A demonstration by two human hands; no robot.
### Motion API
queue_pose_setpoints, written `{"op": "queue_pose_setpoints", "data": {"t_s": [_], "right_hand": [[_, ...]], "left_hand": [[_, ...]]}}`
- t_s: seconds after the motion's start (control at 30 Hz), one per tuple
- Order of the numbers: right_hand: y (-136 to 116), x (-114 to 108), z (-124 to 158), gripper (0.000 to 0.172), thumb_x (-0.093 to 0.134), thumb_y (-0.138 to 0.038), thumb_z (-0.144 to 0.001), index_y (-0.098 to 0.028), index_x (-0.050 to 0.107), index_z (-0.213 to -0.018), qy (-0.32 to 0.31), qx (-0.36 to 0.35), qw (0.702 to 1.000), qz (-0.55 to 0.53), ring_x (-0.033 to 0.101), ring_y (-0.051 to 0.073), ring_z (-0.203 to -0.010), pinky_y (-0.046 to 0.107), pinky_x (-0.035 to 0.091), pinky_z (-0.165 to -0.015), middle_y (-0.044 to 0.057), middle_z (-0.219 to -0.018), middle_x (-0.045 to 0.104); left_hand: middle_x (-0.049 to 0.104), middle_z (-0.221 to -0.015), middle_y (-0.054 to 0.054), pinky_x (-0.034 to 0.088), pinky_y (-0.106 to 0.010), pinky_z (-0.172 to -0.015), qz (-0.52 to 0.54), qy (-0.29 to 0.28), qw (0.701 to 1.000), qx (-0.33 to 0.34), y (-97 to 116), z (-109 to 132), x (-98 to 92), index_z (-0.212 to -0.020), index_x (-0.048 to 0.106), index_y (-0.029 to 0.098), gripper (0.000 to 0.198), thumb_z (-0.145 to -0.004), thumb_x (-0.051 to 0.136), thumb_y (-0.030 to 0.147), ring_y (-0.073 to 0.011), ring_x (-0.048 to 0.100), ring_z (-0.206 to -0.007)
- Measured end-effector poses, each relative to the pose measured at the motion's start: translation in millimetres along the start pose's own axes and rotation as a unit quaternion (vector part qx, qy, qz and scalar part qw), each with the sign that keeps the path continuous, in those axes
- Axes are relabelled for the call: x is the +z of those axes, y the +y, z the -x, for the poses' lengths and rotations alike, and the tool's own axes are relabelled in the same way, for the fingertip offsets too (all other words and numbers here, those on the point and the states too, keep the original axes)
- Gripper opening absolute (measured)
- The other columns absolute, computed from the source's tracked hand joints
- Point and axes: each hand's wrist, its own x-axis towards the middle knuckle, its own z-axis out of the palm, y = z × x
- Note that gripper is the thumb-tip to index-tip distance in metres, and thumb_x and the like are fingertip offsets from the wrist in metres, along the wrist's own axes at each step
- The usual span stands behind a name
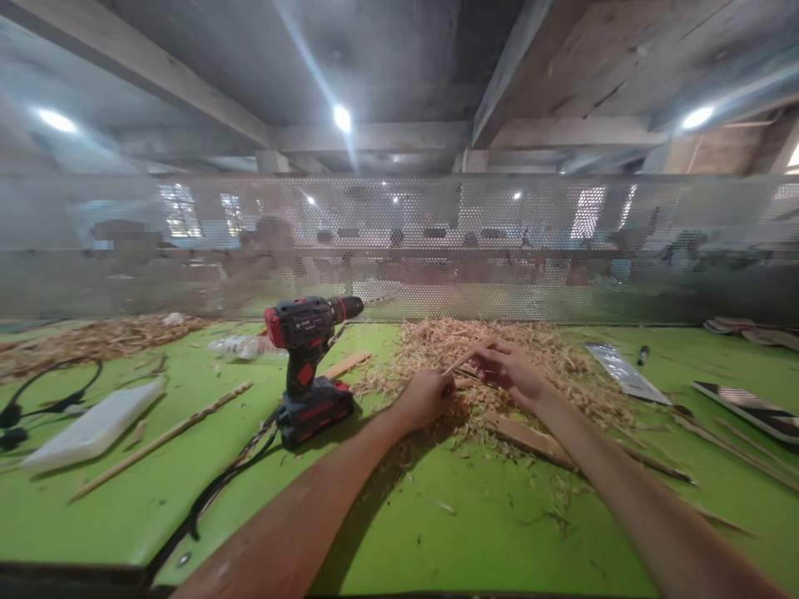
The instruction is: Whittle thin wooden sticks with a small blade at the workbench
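My left hand (428, 398) is closed around a thin wooden stick (460, 361) above a heap of wood shavings (487, 337). The stick slants up and right out of the fist. At its upper end, the curled fingers of my right hand (510, 374) pinch it. Something slim and dark lies between the hands, too small to make out. Under my right forearm is a flat wooden piece (530, 439). Left of my hands a cordless drill (305, 353) stands upright on its battery, with a long bit pointing right.
A twisted wooden stick (162, 441), a white foam block (96, 424), black cables (225, 482) and a clear plastic bottle (240, 348) lie on the left. To the right are a phone (749, 409), a plastic packet (626, 372) and several thin sticks. A perforated screen (399, 249) closes the back.
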Motion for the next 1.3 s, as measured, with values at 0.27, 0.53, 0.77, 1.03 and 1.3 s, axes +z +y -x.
{"op": "queue_pose_setpoints", "data": {"t_s": [0.27,0.53,0.77,1.03,1.3], "right_hand": [[7.5,-5.9,-4.8,0.021,0.088,-0.041,-0.078,-0.024,0.076,-0.079,0.018,0.009,1.0,0.004,0.062,0.018,-0.071,0.035,0.054,-0.069,0.009,-0.086,0.073],[16.1,-12.4,-10.2,0.026,0.087,-0.043,-0.079,-0.022,0.073,-0.079,0.02,0.009,1.0,0.011,0.062,0.018,-0.069,0.034,0.052,-0.067,0.009,-0.085,0.072],[14.9,-14.1,-10.1,0.028,0.087,-0.046,-0.076,-0.022,0.073,-0.079,0.032,0.009,0.999,0.031,0.061,0.018,-0.067,0.033,0.051,-0.066,0.007,-0.08,0.07],[18.9,-18.3,-13.5,0.036,0.094,-0.05,-0.068,-0.022,0.073,-0.074,0.04,0.012,0.999,0.008,0.06,0.016,-0.065,0.03,0.05,-0.063,0.005,-0.077,0.069],[19.3,-19.0,-15.0,0.025,0.09,-0.043,-0.075,-0.023,0.074,-0.078,0.056,0.001,0.998,-0.001,0.063,0.016,-0.068,0.031,0.053,-0.066,0.004,-0.078,0.071]], "left_hand": [[0.072,-0.091,-0.007,0.046,-0.027,-0.074,-0.01,0.0,1.0,0.004,-1.0,0.5,1.6,-0.085,0.07,0.017,0.01,-0.091,0.062,0.016,-0.0188,0.062,-0.08],[0.074,-0.096,-0.008,0.048,-0.027,-0.077,-0.039,-0.006,0.999,0.005,1.2,-0.1,-0.2,-0.089,0.073,0.016,0.01,-0.092,0.064,0.019,-0.0201,0.065,-0.085],[0.074,-0.097,-0.009,0.048,-0.028,-0.079,-0.057,-0.008,0.998,0.012,0.1,-0.2,-0.2,-0.09,0.073,0.016,0.013,-0.095,0.063,0.023,-0.0209,0.066,-0.086],[0.074,-0.098,-0.007,0.049,-0.027,-0.082,-0.051,-0.014,0.999,0.013,0.4,-1.6,0.9,-0.09,0.072,0.017,0.013,-0.096,0.061,0.022,-0.0206,0.067,-0.09],[0.073,-0.106,-0.009,0.05,-0.03,-0.092,-0.071,0.025,0.997,0.026,2.1,-0.8,-3.1,-0.097,0.072,0.016,0.012,-0.095,0.061,0.015,-0.0233,0.063,-0.107]]}}
